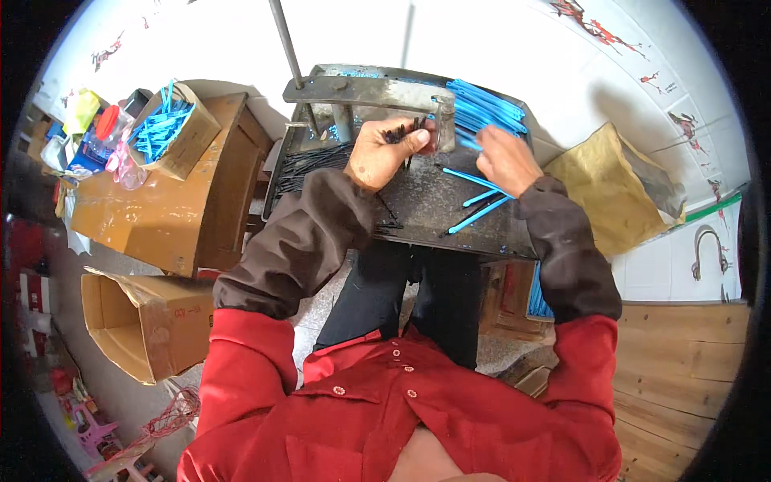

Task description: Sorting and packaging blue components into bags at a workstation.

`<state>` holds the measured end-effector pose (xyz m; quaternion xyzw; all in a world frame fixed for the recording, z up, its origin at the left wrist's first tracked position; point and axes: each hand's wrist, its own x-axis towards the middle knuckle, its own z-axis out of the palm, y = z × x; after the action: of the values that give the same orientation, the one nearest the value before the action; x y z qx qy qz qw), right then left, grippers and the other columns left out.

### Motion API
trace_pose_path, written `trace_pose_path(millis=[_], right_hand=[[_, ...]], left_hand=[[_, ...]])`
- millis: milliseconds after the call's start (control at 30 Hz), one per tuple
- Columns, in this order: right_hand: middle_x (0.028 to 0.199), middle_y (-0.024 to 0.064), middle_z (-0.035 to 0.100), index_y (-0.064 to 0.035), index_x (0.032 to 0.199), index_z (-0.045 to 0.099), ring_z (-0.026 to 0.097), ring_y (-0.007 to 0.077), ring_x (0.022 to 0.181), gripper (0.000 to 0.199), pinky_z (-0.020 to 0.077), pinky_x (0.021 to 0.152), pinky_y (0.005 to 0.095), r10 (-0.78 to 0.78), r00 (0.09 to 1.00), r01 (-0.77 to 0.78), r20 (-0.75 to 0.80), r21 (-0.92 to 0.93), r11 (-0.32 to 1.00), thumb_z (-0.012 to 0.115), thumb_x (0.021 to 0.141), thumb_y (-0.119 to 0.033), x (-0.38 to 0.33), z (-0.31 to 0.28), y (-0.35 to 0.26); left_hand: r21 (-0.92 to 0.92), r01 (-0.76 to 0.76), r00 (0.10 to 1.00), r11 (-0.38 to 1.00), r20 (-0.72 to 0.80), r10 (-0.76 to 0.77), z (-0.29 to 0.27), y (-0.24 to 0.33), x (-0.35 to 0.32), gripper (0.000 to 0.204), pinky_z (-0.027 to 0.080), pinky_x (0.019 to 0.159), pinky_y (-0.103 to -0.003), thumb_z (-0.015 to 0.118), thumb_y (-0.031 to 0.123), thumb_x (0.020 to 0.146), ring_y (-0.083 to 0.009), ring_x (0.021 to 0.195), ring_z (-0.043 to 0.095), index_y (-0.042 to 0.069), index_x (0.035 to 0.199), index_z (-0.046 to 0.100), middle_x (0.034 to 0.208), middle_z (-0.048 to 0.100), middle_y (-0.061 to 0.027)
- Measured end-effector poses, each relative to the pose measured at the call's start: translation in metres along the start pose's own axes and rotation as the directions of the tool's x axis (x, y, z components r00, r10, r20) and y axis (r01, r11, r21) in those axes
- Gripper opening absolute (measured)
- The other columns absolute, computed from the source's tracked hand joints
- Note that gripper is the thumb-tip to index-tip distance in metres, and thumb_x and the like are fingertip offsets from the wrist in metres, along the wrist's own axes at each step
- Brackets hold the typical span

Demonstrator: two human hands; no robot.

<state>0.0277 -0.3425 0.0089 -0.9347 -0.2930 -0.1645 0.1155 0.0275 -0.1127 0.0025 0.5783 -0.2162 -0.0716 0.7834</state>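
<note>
My left hand [379,157] is closed round several thin black rods [393,135], beside the upright metal post [443,120] of a press-like fixture. My right hand [507,161] hovers to the right with its fingers curled; whether something sits between its fingertips is hidden. Just beyond it lies a thick pile of thin blue sticks [480,103]. A few loose sticks with blue lengths and black ends [480,210] lie on the dark metal tray [418,210], nearest my right wrist. A heap of black rods [309,166] rests on the tray's left side.
A flat metal arm [365,92] and a slanted rod [285,36] rise over the tray. At left, a wooden cabinet [140,221] carries a box of blue pieces [197,132]; a cardboard box [152,325] is below. A yellowish sack [614,181] stands at right.
</note>
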Motion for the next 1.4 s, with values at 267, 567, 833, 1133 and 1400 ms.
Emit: trace_pose_path(millis=[267,567,833,1133,1400], right_hand=[[0.059,-0.0005,0.044,0.0029,0.086,0.056,0.043,0.0054,0.056,0.011,0.0357,0.049,0.0222,0.292,0.956,-0.204,-0.011,0.69,0.694,0.057,0.076,-0.003,0.008,-0.02,-0.053],[0.061,0.0073,0.05,0.0046,0.073,0.057,0.049,0.0142,0.056,0.004,0.0376,0.051,0.0249,0.035,0.993,0.031,-0.113,0.536,0.844,0.058,0.073,0.001,0.028,-0.033,-0.041],[0.074,0.0169,0.055,0.0019,0.074,0.058,0.054,0.0317,0.067,0.022,0.0435,0.063,0.0412,0.063,0.997,-0.066,0.052,0.04,0.997,0.058,0.075,-0.02,0.028,0.019,0.016],[0.061,0.006,0.049,0.002,0.073,0.056,0.047,0.0154,0.056,0.006,0.0389,0.05,0.0267,0.117,0.99,-0.076,-0.077,0.411,0.908,0.057,0.069,-0.003,0.007,-0.033,-0.03],[0.063,0.0076,0.054,0.004,0.076,0.06,0.05,0.0115,0.057,0.007,0.0384,0.051,0.0243,0.093,0.981,0.028,-0.171,0.596,0.802,0.059,0.074,-0.002,0.026,-0.023,-0.042]], left_hand=[[-0.017,-0.057,0.996,0.998,-0.071,0.056,0.004,-0.004,0.004,0.011,0.046,0.065,-0.025,0.055,0.004,0.082,-0.013,0.068,0.056,-0.005,0.087,0.06,0.075,0.061,-0.0071],[0.072,-0.022,0.998,0.997,-0.051,0.026,-0.001,-0.001,0.005,0.013,0.048,0.062,-0.024,0.058,0.005,0.08,-0.0127,0.069,0.058,-0.006,0.087,0.06,0.075,0.062,-0.008],[0.068,-0.067,0.998,0.995,-0.016,0.069,0.005,-0.01,0.006,0.018,0.048,0.067,-0.026,0.059,0.005,0.079,-0.0129,0.073,0.058,-0.006,0.093,0.06,0.078,0.062,-0.0082],[-0.014,-0.037,0.997,0.999,-0.07,0.036,-0.002,-0.003,0.003,0.011,0.045,0.068,-0.023,0.056,0.004,0.081,-0.0111,0.071,0.056,-0.004,0.086,0.06,0.076,0.062,-0.0061],[0.075,-0.104,0.992,0.992,-0.067,0.109,0.005,-0.014,0.009,0.011,0.045,0.06,-0.024,0.058,0.006,0.081,-0.0095,0.062,0.054,-0.002,0.075,0.061,0.064,0.059,-0.0032]])
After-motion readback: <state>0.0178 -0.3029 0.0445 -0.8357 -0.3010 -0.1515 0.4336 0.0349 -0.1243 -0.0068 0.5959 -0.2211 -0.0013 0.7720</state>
